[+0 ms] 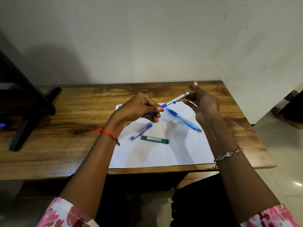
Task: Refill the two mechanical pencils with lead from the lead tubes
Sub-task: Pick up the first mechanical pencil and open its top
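Blue lead tubes (141, 132) lie unopened; left hand (139, 108) grips first pencil (173, 101), right hand (202, 102) loosely open at its cap, so refilling seems barely begun.

A wooden desk against a pale wall

The wooden desk (65, 154) stands flush to a plain, scuffed wall (147, 38); glossy pale floor tiles (282, 174) gleam out past the right hand; a dark stand (24, 112) sits beyond the left hand.

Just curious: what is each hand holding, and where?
Left hand grips the clear-barrelled pencil at its blue grip; right hand fingers touch its top end.
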`<state>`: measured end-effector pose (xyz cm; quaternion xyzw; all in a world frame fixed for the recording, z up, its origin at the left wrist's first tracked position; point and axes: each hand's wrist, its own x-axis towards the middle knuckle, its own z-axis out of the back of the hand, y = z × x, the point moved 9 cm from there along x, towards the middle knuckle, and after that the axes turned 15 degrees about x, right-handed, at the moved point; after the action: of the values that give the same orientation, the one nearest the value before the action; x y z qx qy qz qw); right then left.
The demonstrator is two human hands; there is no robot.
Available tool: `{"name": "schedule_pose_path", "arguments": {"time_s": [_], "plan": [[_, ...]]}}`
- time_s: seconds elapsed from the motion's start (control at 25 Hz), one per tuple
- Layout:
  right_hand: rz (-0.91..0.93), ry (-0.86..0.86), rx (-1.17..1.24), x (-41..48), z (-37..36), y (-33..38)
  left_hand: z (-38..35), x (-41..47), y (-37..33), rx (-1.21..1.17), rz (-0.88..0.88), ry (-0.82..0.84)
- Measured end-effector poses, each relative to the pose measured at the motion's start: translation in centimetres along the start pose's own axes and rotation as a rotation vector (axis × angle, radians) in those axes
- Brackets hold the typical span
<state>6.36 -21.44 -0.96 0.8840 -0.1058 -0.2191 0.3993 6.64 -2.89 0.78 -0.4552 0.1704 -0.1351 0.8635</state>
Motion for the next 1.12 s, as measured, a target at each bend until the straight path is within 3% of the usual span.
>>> {"name": "schedule_pose_path", "arguments": {"time_s": [0.12,0.28,0.44,0.8,0.88,1.04,1.12], "plan": [[-0.030,0.021,-0.023,1.0,0.4,0.8,0.8,-0.5,0.7,0.011,0.026,-0.009],[-0.258,0.185,-0.038,0.4,-1.1,-1.5,1.4,-0.5,0.9,0.013,0.026,-0.022],[-0.237,0.299,-0.188,0.5,-2.2,-1.7,1.3,-0.5,0.9,0.024,0.034,-0.015],[-0.065,0.059,-0.184,2.8,1.0,1.1,1.9,-0.4,2.1,0.024,0.063,-0.017],[-0.084,0.140,-0.421,2.2,0.7,0.8,2.4,-0.1,2.6,0.041,0.065,-0.044],[-0.104,0.497,-1.293,-0.2,-1.1,-3.2,2.2,0.8,2.5,0.238,0.026,-0.116],[-0.017,0.619,-1.467,-1.1,-2.1,-4.1,2.1,0.9,2.4,0.399,0.012,-0.141]]}}
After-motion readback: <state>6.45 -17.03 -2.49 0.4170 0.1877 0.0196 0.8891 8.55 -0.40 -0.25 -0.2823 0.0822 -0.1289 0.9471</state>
